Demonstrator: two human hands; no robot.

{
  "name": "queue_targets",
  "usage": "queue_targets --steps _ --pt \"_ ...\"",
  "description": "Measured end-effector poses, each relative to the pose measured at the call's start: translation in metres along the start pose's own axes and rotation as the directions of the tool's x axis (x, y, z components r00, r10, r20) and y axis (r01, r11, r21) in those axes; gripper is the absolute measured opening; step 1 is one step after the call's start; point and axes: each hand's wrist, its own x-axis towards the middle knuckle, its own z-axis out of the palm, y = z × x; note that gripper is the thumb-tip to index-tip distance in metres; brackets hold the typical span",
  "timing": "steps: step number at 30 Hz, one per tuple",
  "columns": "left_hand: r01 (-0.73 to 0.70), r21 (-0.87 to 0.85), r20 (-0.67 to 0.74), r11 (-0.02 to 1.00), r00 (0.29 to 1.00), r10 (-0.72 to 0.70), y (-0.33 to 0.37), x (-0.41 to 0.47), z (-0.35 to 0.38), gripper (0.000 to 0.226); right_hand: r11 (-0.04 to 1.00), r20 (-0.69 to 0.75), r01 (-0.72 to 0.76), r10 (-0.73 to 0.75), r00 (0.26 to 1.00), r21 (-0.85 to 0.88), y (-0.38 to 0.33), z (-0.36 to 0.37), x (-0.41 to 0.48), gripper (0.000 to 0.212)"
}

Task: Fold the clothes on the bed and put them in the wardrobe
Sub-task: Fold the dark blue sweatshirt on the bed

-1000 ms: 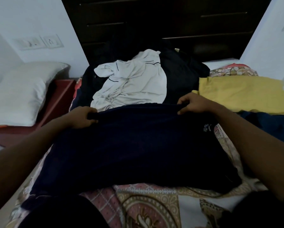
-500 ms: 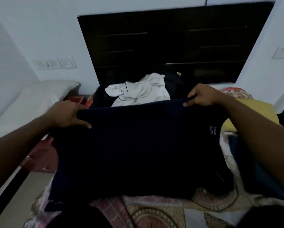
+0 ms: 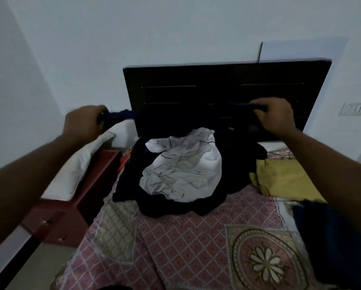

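Observation:
I hold a dark navy garment (image 3: 121, 117) up at headboard height, stretched between both hands. My left hand (image 3: 83, 124) grips one bunched end and my right hand (image 3: 275, 116) grips the other. Against the dark headboard the cloth shows only as a thin band, and its lower part is hard to make out. Below my hands, a crumpled white garment (image 3: 183, 170) lies on a pile of dark clothes (image 3: 171, 208) on the bed. A folded yellow garment (image 3: 284, 178) lies to the right, and a blue one (image 3: 325, 237) sits under my right forearm.
The patterned pink bedsheet (image 3: 185, 248) spreads out in front of me. The dark headboard (image 3: 217, 80) stands against the wall. At the left, a red bedside cabinet (image 3: 71, 212) carries a white pillow (image 3: 75, 168). A switch plate (image 3: 353, 108) is on the right wall.
Both hands have lifted the navy garment from the bed up to headboard height. The bedsheet where it lay is now uncovered, and my view has tilted upward.

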Motion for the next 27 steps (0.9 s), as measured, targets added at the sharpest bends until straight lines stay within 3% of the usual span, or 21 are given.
queue_targets --steps 3,5,8,10,12,16,21,22,24,27 --pt "0.062 -0.058 0.189 0.996 0.981 -0.05 0.0 -0.059 0.032 0.032 0.997 0.192 0.012 0.004 0.981 -0.081 0.011 0.016 -0.055 0.031" --pt "0.104 -0.028 0.301 0.994 0.949 -0.091 0.001 -0.106 0.051 0.025 0.983 0.403 0.038 0.039 0.914 -0.18 0.014 0.03 -0.103 0.036" --pt "0.121 0.051 0.468 0.991 0.874 -0.131 0.003 -0.168 0.075 0.027 0.946 0.686 0.136 0.111 0.719 -0.295 0.019 0.045 -0.168 0.04" --pt "0.045 0.152 0.578 0.987 0.807 -0.126 -0.001 -0.209 0.085 0.035 0.938 0.816 0.17 0.163 0.555 -0.303 0.02 0.049 -0.205 0.046" --pt "0.002 0.147 0.626 0.989 0.774 -0.095 -0.008 -0.241 0.091 0.036 0.947 0.859 0.157 0.176 0.48 -0.282 0.022 0.05 -0.237 0.048" --pt "-0.058 0.064 0.665 0.996 0.747 0.001 -0.013 -0.277 0.091 0.025 0.964 0.877 0.129 0.152 0.456 -0.234 0.02 0.046 -0.258 0.045" --pt "0.059 -0.059 0.651 0.997 0.759 -0.007 -0.023 -0.283 0.087 0.039 0.974 0.923 0.114 0.142 0.357 -0.194 0.019 0.033 -0.258 0.033" --pt "0.037 -0.015 0.666 0.999 0.746 -0.018 -0.022 -0.282 0.082 0.033 0.977 0.931 0.099 0.146 0.335 -0.189 0.018 0.03 -0.258 0.033" --pt "-0.074 0.148 0.759 0.986 0.648 -0.066 -0.017 -0.28 0.068 0.005 0.984 0.95 0.051 0.151 0.272 -0.171 0.014 0.022 -0.257 0.033" --pt "-0.238 0.322 0.809 0.917 0.573 -0.135 -0.016 -0.284 0.063 0.031 0.98 0.97 0.03 0.188 0.153 -0.195 0.001 0.011 -0.262 0.032"
